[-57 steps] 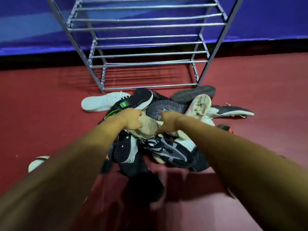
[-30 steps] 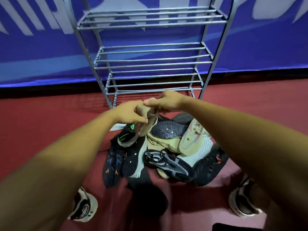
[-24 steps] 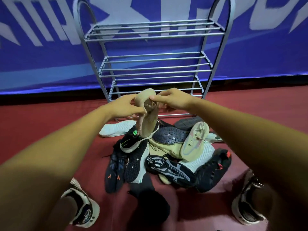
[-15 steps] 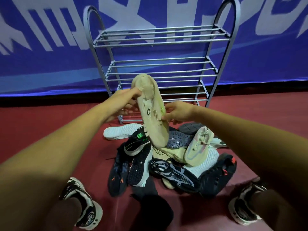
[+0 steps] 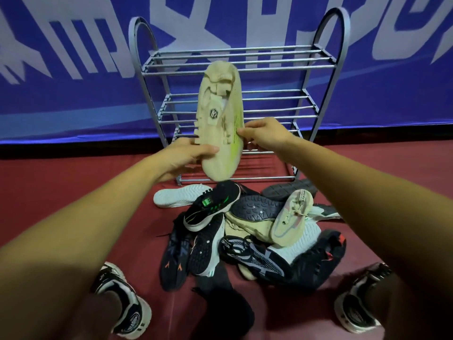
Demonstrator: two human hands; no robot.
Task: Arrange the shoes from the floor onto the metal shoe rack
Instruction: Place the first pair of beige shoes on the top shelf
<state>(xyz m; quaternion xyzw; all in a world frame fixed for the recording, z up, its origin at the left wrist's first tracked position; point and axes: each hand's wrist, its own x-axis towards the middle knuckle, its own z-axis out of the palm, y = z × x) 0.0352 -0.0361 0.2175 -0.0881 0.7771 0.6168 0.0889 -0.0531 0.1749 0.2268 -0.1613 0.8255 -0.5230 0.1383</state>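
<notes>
I hold a beige sneaker (image 5: 220, 114) upright in the air, its top facing me, in front of the metal shoe rack (image 5: 328, 60). My left hand (image 5: 188, 155) grips its lower left side. My right hand (image 5: 264, 134) pinches its right edge. The rack stands against the blue wall, and its visible shelves hold no shoes. Below my hands a pile of several shoes (image 5: 255, 231) lies on the red floor, among them black sneakers, a second beige sneaker (image 5: 291, 219) and a white shoe (image 5: 179, 198) lying sole up.
A blue banner with white lettering (image 5: 73, 69) covers the wall behind the rack. My own feet in black-and-white sneakers, the left foot (image 5: 122, 307) and the right foot (image 5: 360, 305), stand on either side of the pile. Red floor (image 5: 61, 182) spreads to both sides.
Both hands pulled the beige sneaker out of the pile, raised it and turned it from sole-facing to top-facing. It now sits higher, in front of the rack's middle shelves.
</notes>
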